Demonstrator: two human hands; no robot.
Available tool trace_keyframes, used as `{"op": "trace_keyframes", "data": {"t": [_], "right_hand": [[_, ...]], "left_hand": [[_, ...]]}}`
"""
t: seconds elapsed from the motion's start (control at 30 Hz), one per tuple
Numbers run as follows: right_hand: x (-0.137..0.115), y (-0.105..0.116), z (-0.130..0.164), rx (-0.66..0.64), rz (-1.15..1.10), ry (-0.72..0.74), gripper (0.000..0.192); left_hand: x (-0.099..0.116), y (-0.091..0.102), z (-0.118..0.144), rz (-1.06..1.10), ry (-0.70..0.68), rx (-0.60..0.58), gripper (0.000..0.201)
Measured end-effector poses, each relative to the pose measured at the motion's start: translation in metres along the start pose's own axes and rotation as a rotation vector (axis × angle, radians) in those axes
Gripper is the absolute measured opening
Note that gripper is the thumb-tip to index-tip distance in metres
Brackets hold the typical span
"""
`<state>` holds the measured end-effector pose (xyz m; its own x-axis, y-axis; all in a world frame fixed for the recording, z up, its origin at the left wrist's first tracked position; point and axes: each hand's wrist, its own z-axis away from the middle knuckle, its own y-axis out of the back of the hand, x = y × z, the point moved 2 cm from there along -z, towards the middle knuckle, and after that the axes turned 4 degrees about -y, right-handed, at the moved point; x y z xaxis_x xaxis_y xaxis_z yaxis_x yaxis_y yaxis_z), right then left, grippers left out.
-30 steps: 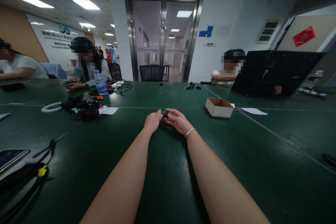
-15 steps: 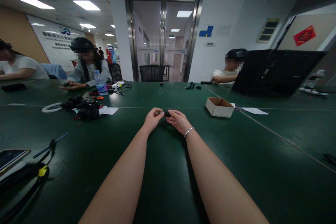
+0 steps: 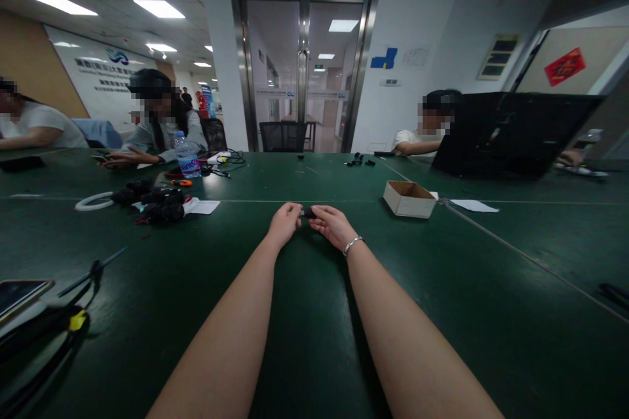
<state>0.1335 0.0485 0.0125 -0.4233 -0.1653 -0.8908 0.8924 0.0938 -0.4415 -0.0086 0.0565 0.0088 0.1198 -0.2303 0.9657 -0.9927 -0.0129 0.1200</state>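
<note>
Left hand (image 3: 284, 225) and right hand (image 3: 334, 226) are pinching 1 tiny, light, seemingly rigid black part (image 3: 308, 213) by its ends.

Hands of the wearer: two, a left hand (image 3: 284, 224) and a right hand (image 3: 333, 226)
Small black part (image 3: 308, 213) pinched between them: one
Bracelet (image 3: 352, 245): one
Green table (image 3: 304, 314): one
Cardboard box (image 3: 409, 199): one
Water bottle (image 3: 185, 154): one
White ring (image 3: 93, 201): one
Paper sheets: two, one (image 3: 202, 206) by the heap of black parts (image 3: 154, 201), one (image 3: 473, 205) right of the box
Phone (image 3: 19, 294): one
Other people seated: three
</note>
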Motion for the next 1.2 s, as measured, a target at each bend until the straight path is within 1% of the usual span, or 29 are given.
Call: {"op": "trace_keyframes", "data": {"t": [0.07, 0.17, 0.27, 0.4, 0.47, 0.53, 0.63, 0.77, 0.83, 0.9, 1.03, 1.1, 1.2], "right_hand": [[0.0002, 0.0004, -0.0003, -0.008, 0.005, -0.003, 0.005], [0.001, 0.0015, -0.0019, -0.014, 0.0, -0.006, 0.004], [0.0021, 0.0024, -0.0033, -0.021, 0.005, -0.001, 0.003], [0.0023, 0.0028, -0.003, -0.01, 0.003, 0.009, 0.003], [0.0019, 0.0022, -0.0022, -0.016, 0.007, 0.005, 0.003], [0.0014, 0.0017, -0.0015, -0.017, 0.014, 0.0, 0.004], [0.001, 0.0017, -0.0013, -0.004, 0.01, -0.003, 0.005], [0.0009, 0.0022, -0.0017, -0.029, 0.007, 0.003, 0.007], [0.001, 0.0026, -0.002, -0.037, 0.007, -0.003, 0.008], [0.0011, 0.0028, -0.0023, -0.035, 0.002, -0.009, 0.008], [0.0012, 0.0021, -0.0022, -0.03, -0.001, -0.006, 0.008], [0.0012, 0.0017, -0.0015, -0.028, -0.001, -0.003, 0.007], [0.0012, 0.0014, -0.0005, -0.03, -0.002, -0.002, 0.005]], "left_hand": [[-0.002, -0.0002, -0.0014, -0.003, -0.021, 0.019, 0.021], [-0.0021, -0.0003, -0.001, 0.01, 0.003, 0.025, 0.021], [-0.0004, 0.0, -0.0002, -0.014, -0.013, 0.025, 0.02], [-0.004, 0.0007, -0.0013, -0.016, 0.009, 0.04, 0.019], [-0.0059, 0.0004, -0.002, -0.023, -0.015, 0.025, 0.022], [-0.0065, 0.0004, -0.0021, -0.038, -0.043, 0.027, 0.02], [-0.0048, 0.0004, -0.0007, -0.018, -0.009, 0.043, 0.024], [0.0013, -0.0007, 0.0025, 0.008, 0.02, 0.004, 0.026], [0.003, -0.0007, 0.0033, 0.005, 0.024, 0.01, 0.025], [0.0027, -0.0008, 0.0033, 0.025, 0.041, 0.012, 0.028], [0.0007, -0.0019, 0.0024, 0.033, 0.02, -0.029, 0.025], [0.0002, -0.0015, 0.0023, 0.022, 0.018, -0.011, 0.023], [0.0002, -0.0004, 0.0025, 0.042, 0.054, 0.013, 0.026]]}}
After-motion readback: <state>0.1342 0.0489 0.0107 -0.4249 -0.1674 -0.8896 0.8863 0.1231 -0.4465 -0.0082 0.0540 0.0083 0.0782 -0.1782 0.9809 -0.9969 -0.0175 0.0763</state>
